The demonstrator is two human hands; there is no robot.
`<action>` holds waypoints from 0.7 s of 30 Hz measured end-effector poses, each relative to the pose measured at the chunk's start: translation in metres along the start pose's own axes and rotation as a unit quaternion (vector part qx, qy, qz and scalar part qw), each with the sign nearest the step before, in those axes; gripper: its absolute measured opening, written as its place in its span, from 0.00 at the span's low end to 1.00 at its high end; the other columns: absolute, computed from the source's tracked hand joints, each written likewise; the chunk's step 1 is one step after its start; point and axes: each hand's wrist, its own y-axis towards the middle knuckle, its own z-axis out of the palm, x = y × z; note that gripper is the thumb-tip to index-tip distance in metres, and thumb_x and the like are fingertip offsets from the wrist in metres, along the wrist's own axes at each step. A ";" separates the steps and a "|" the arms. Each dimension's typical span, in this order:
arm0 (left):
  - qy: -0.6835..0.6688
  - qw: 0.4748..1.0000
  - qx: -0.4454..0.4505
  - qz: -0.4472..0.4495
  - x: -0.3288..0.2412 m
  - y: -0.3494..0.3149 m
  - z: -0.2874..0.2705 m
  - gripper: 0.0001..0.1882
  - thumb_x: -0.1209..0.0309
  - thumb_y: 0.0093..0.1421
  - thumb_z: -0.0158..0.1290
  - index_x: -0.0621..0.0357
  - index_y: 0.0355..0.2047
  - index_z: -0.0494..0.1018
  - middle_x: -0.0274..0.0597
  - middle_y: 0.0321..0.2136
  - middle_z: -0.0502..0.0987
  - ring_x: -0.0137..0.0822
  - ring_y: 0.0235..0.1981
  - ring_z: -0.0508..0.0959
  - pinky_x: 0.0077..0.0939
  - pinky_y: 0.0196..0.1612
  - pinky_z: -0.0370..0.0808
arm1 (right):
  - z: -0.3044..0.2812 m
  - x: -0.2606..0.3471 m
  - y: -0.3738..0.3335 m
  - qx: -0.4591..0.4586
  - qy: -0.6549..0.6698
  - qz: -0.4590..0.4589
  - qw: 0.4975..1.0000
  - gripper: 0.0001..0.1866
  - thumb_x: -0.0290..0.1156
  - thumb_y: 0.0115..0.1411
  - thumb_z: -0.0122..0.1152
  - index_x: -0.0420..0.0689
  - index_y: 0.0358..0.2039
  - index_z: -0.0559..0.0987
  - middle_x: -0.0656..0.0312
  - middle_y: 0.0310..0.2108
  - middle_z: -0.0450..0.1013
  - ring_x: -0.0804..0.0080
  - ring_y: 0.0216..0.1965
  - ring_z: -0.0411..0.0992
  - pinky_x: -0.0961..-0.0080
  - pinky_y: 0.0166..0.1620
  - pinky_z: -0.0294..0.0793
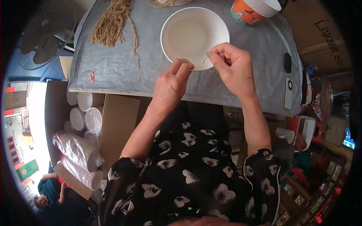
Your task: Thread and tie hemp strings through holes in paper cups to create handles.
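Observation:
A round white paper tub [220,28] faces me with its open mouth, showing a pale inside, at the table's front. My left hand [171,83] is closed, its thumb and fingers pinched at the tub's near rim. Just to the right, my right hand [236,71] pinches a thin tan string [214,72] beside the rim. One short end sticks out by its thumb, and another strand hangs below. How the string meets the tub is hidden by my fingers.
On the grey-covered table [124,77] lies a bundle of tan strings [111,26], far left. Orange patterned paper tubs [249,13] stand nested at far right. Near the right edge are a black object [287,63] and a phone-like object [289,93]. Below left, a carton [117,132] holds wrapped tub stacks [81,150].

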 end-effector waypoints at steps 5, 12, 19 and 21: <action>-0.014 1.000 0.002 0.002 -0.004 -0.009 0.003 0.08 0.79 0.59 0.54 0.58 0.40 0.74 0.42 0.39 0.77 0.50 0.34 0.81 0.39 0.34 0.80 | 0.011 -0.018 -0.005 0.022 -0.044 0.019 0.999 0.05 0.23 0.62 0.63 0.35 0.32 0.78 0.65 0.19 0.74 0.85 0.21 0.70 0.81 0.26 0.69; -0.018 1.000 0.013 -0.009 -0.005 -0.012 0.003 0.10 0.80 0.58 0.55 0.58 0.40 0.74 0.43 0.40 0.77 0.49 0.36 0.81 0.39 0.36 0.80 | 0.017 -0.026 -0.007 0.024 -0.082 0.025 0.996 0.04 0.24 0.60 0.63 0.36 0.31 0.79 0.59 0.20 0.77 0.80 0.22 0.74 0.78 0.27 0.72; -0.030 1.000 0.010 -0.004 -0.005 -0.012 0.003 0.09 0.80 0.58 0.53 0.59 0.40 0.73 0.43 0.40 0.76 0.50 0.36 0.80 0.40 0.36 0.79 | 0.019 -0.031 -0.008 0.034 -0.094 0.017 0.995 0.04 0.21 0.64 0.60 0.34 0.32 0.78 0.73 0.20 0.69 0.91 0.23 0.62 0.85 0.25 0.61; -0.029 0.999 0.010 -0.010 -0.006 -0.012 0.002 0.09 0.80 0.58 0.53 0.60 0.40 0.73 0.43 0.40 0.76 0.50 0.36 0.80 0.40 0.36 0.80 | 0.019 -0.029 -0.008 0.037 -0.095 0.023 0.995 0.04 0.21 0.64 0.60 0.34 0.32 0.77 0.73 0.20 0.69 0.91 0.23 0.62 0.86 0.25 0.61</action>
